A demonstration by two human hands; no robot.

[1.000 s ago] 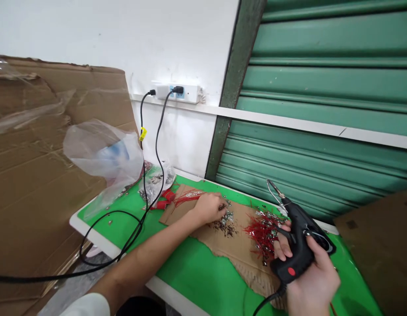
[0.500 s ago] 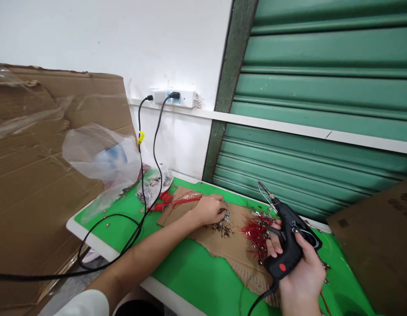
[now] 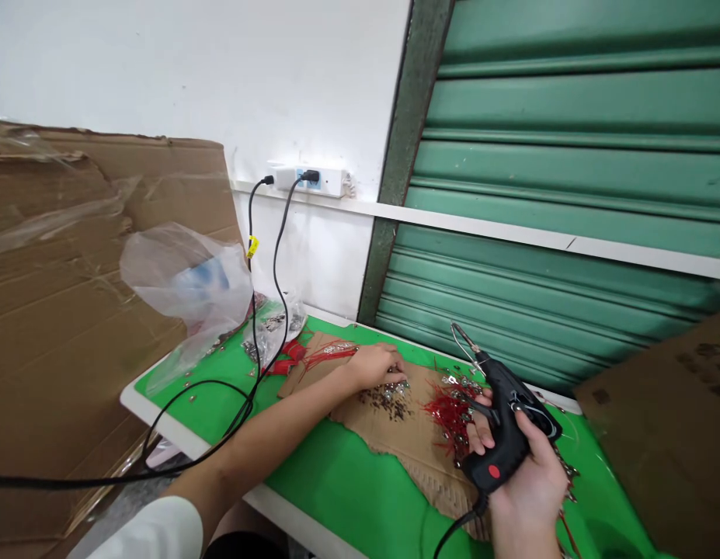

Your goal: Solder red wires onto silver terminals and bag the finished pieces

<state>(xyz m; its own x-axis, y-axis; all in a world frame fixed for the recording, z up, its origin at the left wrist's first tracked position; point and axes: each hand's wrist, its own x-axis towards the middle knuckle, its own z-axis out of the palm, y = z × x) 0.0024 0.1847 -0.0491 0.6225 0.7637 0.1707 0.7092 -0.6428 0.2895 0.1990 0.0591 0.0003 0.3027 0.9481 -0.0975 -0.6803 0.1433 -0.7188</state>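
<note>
In my right hand (image 3: 528,489) is a black soldering gun (image 3: 504,423) with a red dot on its grip and a bent wire tip pointing up and away. My left hand (image 3: 378,365) rests low over a sheet of cardboard (image 3: 388,442), fingers curled down at a small heap of silvery metal pieces (image 3: 398,388). Its fingertips are partly hidden, and what they pinch is too small to make out. Dark scorch marks or bits (image 3: 388,405) lie just below that hand. A pile of red cords with metal fittings (image 3: 446,411) lies between both hands, nearer the right one.
Red strands (image 3: 321,357) and clear plastic bags (image 3: 272,330) sit at the table's left. Black cables (image 3: 281,264) run from a wall socket (image 3: 330,182) across the green table (image 3: 330,497). Cardboard boxes stand left (image 3: 74,334) and right (image 3: 674,435); a green shutter (image 3: 540,171) rises behind.
My left hand has shifted slightly right and its fingers have dipped toward the metal pieces. The soldering gun stays in my right hand, nearly unmoved. The view has tilted slightly.
</note>
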